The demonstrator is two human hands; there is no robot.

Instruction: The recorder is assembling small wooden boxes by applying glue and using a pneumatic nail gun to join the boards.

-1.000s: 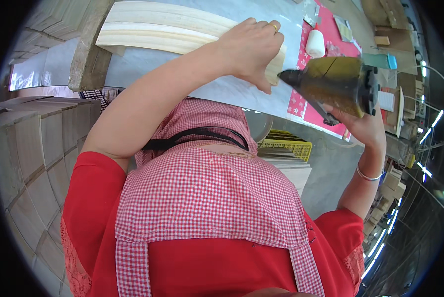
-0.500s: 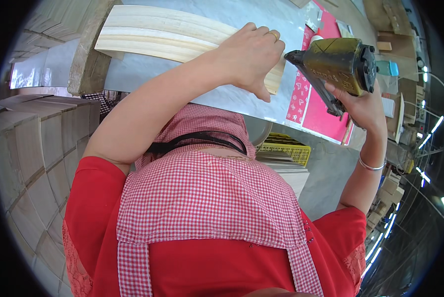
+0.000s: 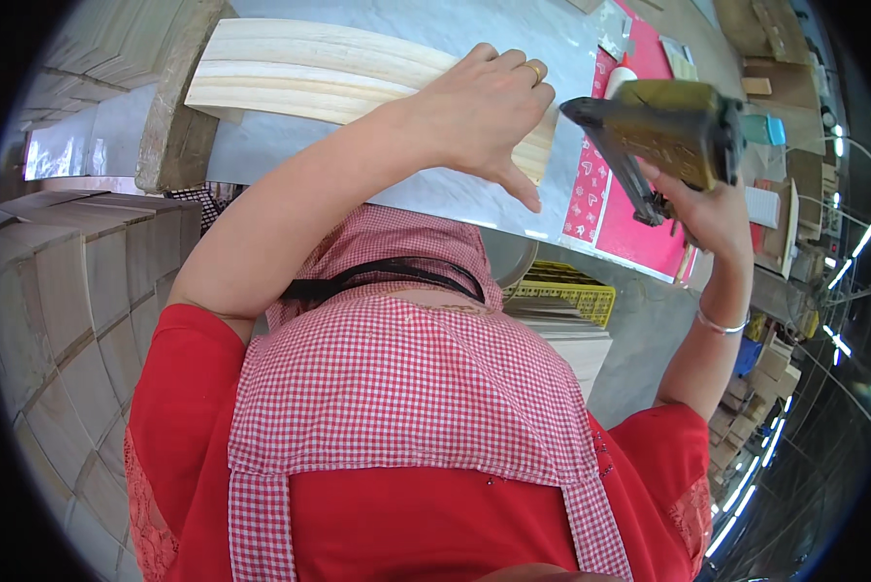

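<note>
I note my left hand pressed flat on the wooden boards, long axis leftward; right hand clamps the nail gun just beside their near end

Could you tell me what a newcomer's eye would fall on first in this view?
Probably the yellowish nail gun raised in the right hand at upper right, above a red mat. Next, the left hand pressed flat on pale wooden boards lying on the grey table.
</note>
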